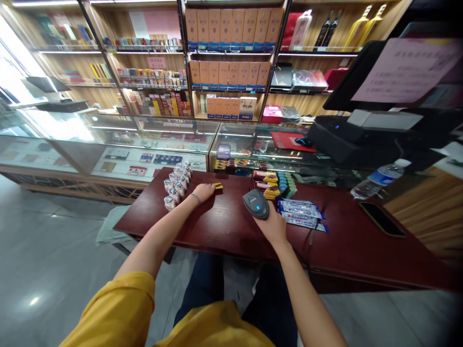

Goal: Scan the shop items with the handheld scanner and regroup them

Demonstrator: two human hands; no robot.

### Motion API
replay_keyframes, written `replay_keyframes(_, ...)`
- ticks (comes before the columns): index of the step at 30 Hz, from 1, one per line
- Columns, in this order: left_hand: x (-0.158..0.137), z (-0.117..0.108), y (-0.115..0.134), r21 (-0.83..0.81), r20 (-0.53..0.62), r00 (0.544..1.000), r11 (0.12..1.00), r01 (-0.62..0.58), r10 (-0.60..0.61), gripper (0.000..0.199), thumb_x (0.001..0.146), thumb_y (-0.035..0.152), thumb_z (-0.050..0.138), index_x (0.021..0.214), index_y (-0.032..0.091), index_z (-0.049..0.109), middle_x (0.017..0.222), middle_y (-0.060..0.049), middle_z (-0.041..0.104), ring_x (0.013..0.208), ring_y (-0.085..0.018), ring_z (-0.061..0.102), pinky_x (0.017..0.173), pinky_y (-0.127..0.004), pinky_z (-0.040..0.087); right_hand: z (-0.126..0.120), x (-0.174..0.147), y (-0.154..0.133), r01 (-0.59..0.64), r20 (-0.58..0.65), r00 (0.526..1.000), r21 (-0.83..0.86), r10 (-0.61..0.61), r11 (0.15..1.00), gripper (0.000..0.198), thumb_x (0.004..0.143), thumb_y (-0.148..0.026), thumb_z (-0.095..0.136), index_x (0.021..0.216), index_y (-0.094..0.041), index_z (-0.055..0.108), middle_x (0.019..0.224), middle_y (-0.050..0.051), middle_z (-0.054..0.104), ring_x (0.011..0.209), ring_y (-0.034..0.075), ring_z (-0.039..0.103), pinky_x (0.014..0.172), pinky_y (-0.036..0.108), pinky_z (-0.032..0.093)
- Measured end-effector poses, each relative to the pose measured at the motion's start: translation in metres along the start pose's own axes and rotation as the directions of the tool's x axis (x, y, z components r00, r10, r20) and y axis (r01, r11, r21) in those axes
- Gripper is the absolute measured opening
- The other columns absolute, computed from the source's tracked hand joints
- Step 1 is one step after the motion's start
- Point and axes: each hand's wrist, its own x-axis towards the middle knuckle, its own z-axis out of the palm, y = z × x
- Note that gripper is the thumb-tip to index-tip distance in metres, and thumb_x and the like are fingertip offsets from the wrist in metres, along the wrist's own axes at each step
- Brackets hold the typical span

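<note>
My right hand (274, 224) is closed around a dark grey barcode scanner (256, 203) with a blue light on top. A cable runs from near that hand over the table. Across the dark red table (217, 226), my left hand (204, 192) grips a small yellow packet (217, 186) near the far edge. Small lidded jars (177, 185) stand in rows just left of that hand. Beyond the scanner lie stacked red-and-yellow packets (265, 183), with green round-edged packs (286, 184) beside them. Long blue-and-white packets (301, 214) lie right of my right hand.
A water bottle (379, 179) and a phone (381, 219) lie at the table's right. A black checkout monitor (356, 72) rises behind them. Glass display counters (159, 140) run along the far side, with stocked shelves (231, 53) behind. A stool with a pale green cover (112, 224) stands left.
</note>
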Motion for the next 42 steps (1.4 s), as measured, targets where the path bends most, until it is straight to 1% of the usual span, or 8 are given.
replay_keyframes(4, 0.000, -0.011, 0.016, -0.211, -0.163, 0.981, 0.975, 0.074, -0.110, 0.027, 0.093, 0.029, 0.047, 0.113, 0.016, 0.061, 0.098, -0.014, 0.069, 0.091, -0.025, 0.066, 0.084, -0.034, 0.047, 0.000, -0.002, 0.002, -0.010, -0.026, 1.000, 0.013, 0.010, 1.000, 0.044, 0.076, -0.049, 0.061, 0.113, -0.027, 0.057, 0.080, 0.001, 0.072, 0.069, 0.022, 0.067, 0.059, 0.027, 0.040)
replay_keyframes(6, 0.002, -0.009, 0.028, -0.449, -0.278, 0.924, 0.886, 0.116, -0.262, 0.026, 0.093, 0.031, 0.047, 0.111, 0.019, 0.062, 0.100, -0.010, 0.070, 0.093, -0.022, 0.066, 0.084, -0.031, 0.046, -0.001, -0.004, 0.003, -0.016, -0.042, 0.999, 0.022, 0.017, 1.000, 0.045, 0.076, -0.050, 0.061, 0.114, -0.027, 0.056, 0.081, 0.001, 0.072, 0.069, 0.022, 0.067, 0.060, 0.027, 0.041)
replay_keyframes(8, 0.004, -0.001, 0.040, -0.735, -0.327, 0.820, 0.672, 0.092, -0.470, 0.023, 0.092, 0.031, 0.047, 0.105, 0.019, 0.062, 0.100, -0.008, 0.069, 0.093, -0.020, 0.064, 0.084, -0.029, 0.047, -0.001, -0.005, 0.004, -0.022, -0.048, 0.999, 0.030, 0.023, 0.999, 0.045, 0.075, -0.050, 0.062, 0.114, -0.027, 0.056, 0.081, 0.001, 0.072, 0.069, 0.022, 0.067, 0.060, 0.027, 0.041)
replay_keyframes(10, 0.007, 0.011, 0.052, -0.944, -0.223, 0.731, 0.331, 0.004, -0.645, 0.023, 0.089, 0.034, 0.050, 0.099, 0.017, 0.062, 0.096, -0.007, 0.069, 0.087, -0.018, 0.064, 0.079, -0.029, 0.050, -0.002, -0.007, 0.004, -0.027, -0.043, 0.999, 0.028, 0.028, 0.999, 0.043, 0.075, -0.049, 0.062, 0.111, -0.027, 0.056, 0.080, 0.001, 0.071, 0.068, 0.022, 0.066, 0.060, 0.027, 0.040)
replay_keyframes(13, 0.008, 0.029, 0.065, -0.987, 0.001, 0.742, -0.120, -0.107, -0.671, 0.026, 0.083, 0.038, 0.058, 0.095, 0.016, 0.059, 0.089, -0.006, 0.067, 0.078, -0.016, 0.064, 0.074, -0.029, 0.052, -0.003, -0.009, 0.005, -0.035, -0.028, 0.999, 0.008, 0.035, 0.999, 0.037, 0.076, -0.047, 0.062, 0.106, -0.027, 0.057, 0.077, 0.000, 0.071, 0.066, 0.021, 0.066, 0.059, 0.026, 0.038)
replay_keyframes(15, 0.005, 0.037, 0.070, -0.952, 0.033, 0.772, -0.255, -0.169, -0.634, 0.027, 0.081, 0.039, 0.062, 0.096, 0.017, 0.057, 0.092, -0.005, 0.067, 0.080, -0.014, 0.065, 0.077, -0.030, 0.052, -0.002, -0.011, 0.006, -0.031, -0.018, 0.999, -0.007, 0.031, 0.999, 0.035, 0.076, -0.046, 0.063, 0.104, -0.027, 0.056, 0.077, 0.000, 0.070, 0.067, 0.021, 0.066, 0.059, 0.026, 0.037)
replay_keyframes(22, -0.006, 0.042, 0.071, -0.871, 0.086, 0.801, -0.435, -0.228, -0.592, 0.027, 0.083, 0.022, 0.062, 0.108, 0.020, 0.052, 0.105, -0.006, 0.066, 0.091, -0.012, 0.066, 0.092, -0.034, 0.052, 0.003, -0.013, 0.009, 0.003, 0.032, 0.999, -0.056, -0.001, 0.998, 0.038, 0.078, -0.047, 0.061, 0.108, -0.026, 0.055, 0.076, 0.001, 0.071, 0.069, 0.022, 0.067, 0.058, 0.025, 0.035)
replay_keyframes(42, -0.006, 0.043, 0.073, -0.793, 0.090, 0.786, -0.522, -0.314, -0.611, 0.035, 0.075, 0.018, 0.073, 0.107, 0.020, 0.057, 0.106, -0.005, 0.066, 0.100, -0.015, 0.065, 0.100, -0.041, 0.048, 0.007, -0.016, 0.007, 0.112, 0.140, 0.985, -0.052, -0.104, 0.992, 0.034, 0.075, -0.042, 0.063, 0.104, -0.024, 0.055, 0.075, 0.001, 0.071, 0.068, 0.022, 0.068, 0.056, 0.024, 0.035)
